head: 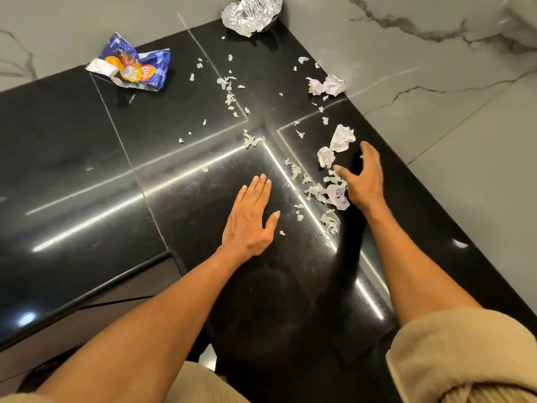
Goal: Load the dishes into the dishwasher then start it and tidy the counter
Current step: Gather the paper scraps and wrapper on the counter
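Your left hand [252,216] lies flat and relaxed on the black worktop [87,175], fingers straight, pointing away from you. Your right hand [363,177] arches over torn paper scraps [315,191], fingers spread, grasping nothing. Paper balls [343,138] sit just beyond it. A crisp bag [135,66], lying crosswise, and crumpled foil [251,13] rest against the far wall.

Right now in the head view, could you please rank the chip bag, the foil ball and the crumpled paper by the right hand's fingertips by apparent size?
1. chip bag, the largest.
2. foil ball, somewhat smaller, though it is cut off by the top edge of the picture, so unsure.
3. crumpled paper, clearly the smallest.
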Available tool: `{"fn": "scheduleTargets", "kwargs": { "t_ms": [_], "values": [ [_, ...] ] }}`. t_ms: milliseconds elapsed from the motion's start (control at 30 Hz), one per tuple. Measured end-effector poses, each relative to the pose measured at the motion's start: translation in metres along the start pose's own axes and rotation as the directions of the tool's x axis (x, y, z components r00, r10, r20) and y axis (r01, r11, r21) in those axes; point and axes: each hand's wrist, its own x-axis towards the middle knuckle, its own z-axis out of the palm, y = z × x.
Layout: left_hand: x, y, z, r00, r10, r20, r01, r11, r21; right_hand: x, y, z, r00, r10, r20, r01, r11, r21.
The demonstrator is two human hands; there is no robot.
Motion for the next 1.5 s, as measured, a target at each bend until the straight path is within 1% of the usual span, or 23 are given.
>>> {"fn": "scheduleTargets", "kwargs": {
  "t_ms": [133, 200, 233, 300, 367, 433, 467, 533, 600, 667, 733, 833, 900, 933, 967, 1033, 1067, 1100, 1200, 1300, 1367, 1433, 1500],
  "values": [
    [0.0, 0.0, -0.001, 1.0, 0.0, -0.001, 0.0, 1.0, -0.001, -0.001, -0.031, 0.036, 0.99, -0.107, 0.097, 0.098, 0.99, 0.098],
    [0.0, 0.001, -0.001, 1.0, 0.0, -0.005, 0.0, 1.0, -0.012, 0.002, -0.042, 0.046, 0.983, -0.151, 0.107, 0.136, 0.982, 0.13],
    [0.0, 0.0, -0.001, 1.0, -0.001, -0.007, 0.001, 1.0, -0.018, 0.004, -0.046, 0.047, 0.981, -0.173, 0.086, 0.161, 0.978, 0.129],
    [0.0, 0.0, -0.002, 1.0, -0.002, -0.007, 0.002, 1.0, -0.029, 0.013, -0.046, 0.044, 0.981, -0.192, -0.01, 0.191, 0.973, 0.133],
    [0.0, 0.0, -0.002, 1.0, -0.005, -0.01, 0.005, 0.999, -0.038, 0.024, -0.037, 0.033, 0.985, -0.115, -0.125, 0.134, 0.979, 0.155],
    [0.0, -0.001, -0.001, 1.0, -0.011, -0.015, 0.01, 0.999, -0.045, 0.032, -0.03, 0.021, 0.985, 0.015, -0.169, 0.016, 0.984, 0.176],
    [0.001, -0.001, -0.001, 1.0, -0.013, -0.018, 0.012, 0.999, -0.048, 0.034, -0.028, 0.017, 0.986, 0.068, -0.154, -0.041, 0.984, 0.171],
    [0.001, -0.001, -0.001, 1.0, -0.013, -0.022, 0.012, 0.998, -0.055, 0.034, -0.032, 0.021, 0.994, 0.088, -0.059, -0.079, 0.987, 0.14],
    [0.001, -0.001, -0.001, 1.0, -0.015, -0.023, 0.013, 0.998, -0.066, 0.027, -0.045, 0.038, 0.999, 0.024, 0.042, -0.029, 0.993, 0.114],
    [0.001, -0.001, -0.001, 1.0, -0.012, -0.026, 0.01, 0.997, -0.077, 0.015, -0.057, 0.059, 0.993, -0.048, 0.108, 0.038, 0.995, 0.098],
    [0.001, -0.001, -0.002, 0.999, -0.009, -0.036, 0.005, 0.996, -0.089, -0.001, -0.07, 0.072, 0.984, -0.06, 0.167, 0.036, 0.989, 0.145],
    [0.001, -0.002, -0.002, 0.999, -0.005, -0.045, 0.001, 0.995, -0.101, -0.029, -0.074, 0.071, 0.973, -0.072, 0.221, 0.007, 0.96, 0.281],
    [0.001, -0.002, -0.002, 0.999, -0.006, -0.049, 0.0, 0.994, -0.109, -0.046, -0.063, 0.063, 0.983, -0.078, 0.167, 0.018, 0.942, 0.336],
    [0.001, -0.002, -0.002, 0.999, -0.005, -0.052, -0.001, 0.994, -0.111, -0.053, -0.055, 0.056, 0.993, -0.066, 0.098, 0.029, 0.942, 0.334],
    [0.001, -0.003, -0.002, 0.999, -0.003, -0.052, -0.003, 0.994, -0.112, -0.062, -0.044, 0.048, 0.999, -0.047, 0.001, 0.044, 0.95, 0.31],
    [0.001, -0.002, -0.002, 0.999, -0.002, -0.048, -0.004, 0.993, -0.114, -0.08, -0.022, 0.032, 0.977, -0.004, -0.212, 0.053, 0.972, 0.228],
    [0.0, -0.002, -0.002, 0.999, -0.002, -0.043, -0.003, 0.994, -0.113, -0.091, -0.011, 0.026, 0.958, 0.021, -0.285, 0.032, 0.983, 0.182],
    [0.001, -0.002, -0.003, 0.999, -0.002, -0.04, -0.002, 0.994, -0.111, -0.099, -0.002, 0.023, 0.944, 0.047, -0.326, -0.003, 0.991, 0.134],
    [0.0, -0.002, -0.003, 0.999, 0.001, -0.042, -0.005, 0.993, -0.114, -0.111, 0.008, 0.034, 0.944, 0.07, -0.323, -0.077, 0.997, -0.008],
    [0.001, -0.001, -0.003, 0.998, 0.001, -0.055, -0.009, 0.99, -0.14, -0.11, -0.014, 0.065, 0.949, 0.072, -0.307, -0.09, 0.995, -0.045],
    [0.001, -0.001, -0.003, 0.998, -0.002, -0.062, -0.008, 0.986, -0.165, -0.11, -0.04, 0.092, 0.956, 0.063, -0.288, -0.075, 0.997, -0.033],
    [0.001, -0.001, -0.004, 0.997, 0.0, -0.074, -0.015, 0.98, -0.196, -0.109, -0.067, 0.116, 0.973, 0.046, -0.226, -0.045, 0.999, 0.009],
    [0.001, -0.003, -0.004, 0.996, -0.016, -0.084, -0.007, 0.966, -0.257, -0.107, -0.085, 0.129, 0.988, 0.058, -0.145, -0.037, 0.989, 0.142]
  ]
}}
